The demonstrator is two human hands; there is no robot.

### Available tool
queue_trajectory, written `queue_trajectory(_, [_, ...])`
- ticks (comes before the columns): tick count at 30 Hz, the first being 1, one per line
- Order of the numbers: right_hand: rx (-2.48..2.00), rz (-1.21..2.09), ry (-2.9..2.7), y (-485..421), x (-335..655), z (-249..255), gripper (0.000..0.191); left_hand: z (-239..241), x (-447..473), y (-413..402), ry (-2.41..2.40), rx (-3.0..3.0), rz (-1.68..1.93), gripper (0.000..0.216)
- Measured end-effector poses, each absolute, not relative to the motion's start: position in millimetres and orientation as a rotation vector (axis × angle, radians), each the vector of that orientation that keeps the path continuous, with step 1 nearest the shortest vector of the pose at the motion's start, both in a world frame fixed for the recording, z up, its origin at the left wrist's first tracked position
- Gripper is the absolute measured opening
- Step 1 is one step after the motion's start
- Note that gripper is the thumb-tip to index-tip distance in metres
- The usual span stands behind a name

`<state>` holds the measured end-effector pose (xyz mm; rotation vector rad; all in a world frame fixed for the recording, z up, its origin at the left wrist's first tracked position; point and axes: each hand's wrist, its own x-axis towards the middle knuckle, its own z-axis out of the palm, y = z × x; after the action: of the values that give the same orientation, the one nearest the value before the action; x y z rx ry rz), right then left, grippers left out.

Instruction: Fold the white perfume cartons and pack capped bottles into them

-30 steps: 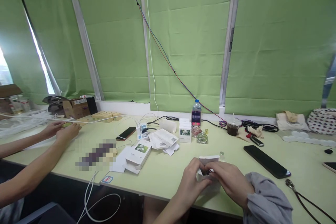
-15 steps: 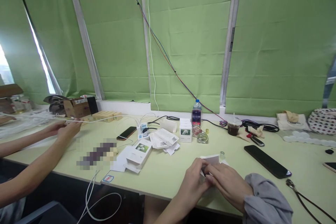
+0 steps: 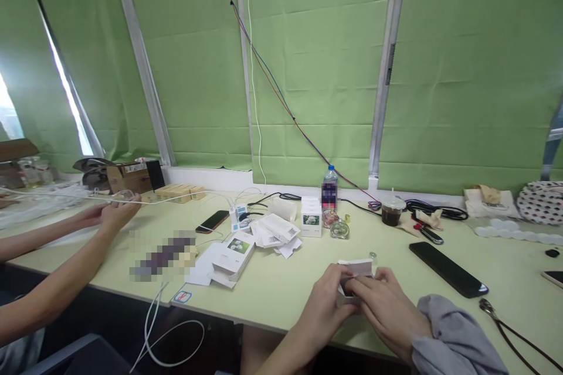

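Near the front edge of the table, my left hand (image 3: pixel 326 300) is closed around the side of a small white cardboard box (image 3: pixel 359 268). The box's open end and a raised flap face up. My right hand (image 3: pixel 383 303) bends over the same box, its fingers dipping into the opening and pressing at the box wall. The fingertips and whatever lies inside are hidden. A small clear glass piece (image 3: pixel 373 256) stands just behind the box.
White boxes with a flower picture (image 3: pixel 311 224) and round glass bottles (image 3: pixel 339 229) stand behind. An opened carton (image 3: pixel 234 258) lies left, a black phone (image 3: pixel 447 269) right, an iced drink (image 3: pixel 392 212) farther back. At far left, a co-worker's hands (image 3: pixel 116 211) handle a white cable.
My right hand has shifted slightly right and its fingers reach into the box. The box's opening and flap show more now. The co-worker's hands moved a little.
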<state>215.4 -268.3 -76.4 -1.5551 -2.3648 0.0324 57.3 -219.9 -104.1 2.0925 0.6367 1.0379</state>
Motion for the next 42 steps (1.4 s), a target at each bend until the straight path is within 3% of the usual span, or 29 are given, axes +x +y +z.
queue_trajectory(8, [-1.487, 0.026, -2.313, -263.9, 229.1, -67.0, 0.047, -104.8, 54.6, -214.8, 0.715, 2.11, 1.013, 0.05])
queue_trajectory(19, [-1.57, -0.138, -2.309, -260.1, 234.3, -77.1, 0.037, -113.9, 54.4, -207.7, 0.719, 2.06, 1.01, 0.055])
queue_trajectory(25, [-1.441, -0.181, -2.221, -254.4, 242.3, -78.5, 0.043, -116.2, 54.3, -205.0, 0.739, 1.985, 1.039, 0.057])
queue_trajectory(34, [-1.583, 0.051, -1.875, -251.0, 262.0, -80.7, 0.019, -112.3, 47.0, -197.1, 0.746, 1.968, 1.0, 0.052])
queue_trajectory(42, [-1.433, 0.213, -1.954, -249.4, 250.6, -79.3, 0.012, -105.4, 43.4, -200.4, 0.691, 1.999, 0.965, 0.068])
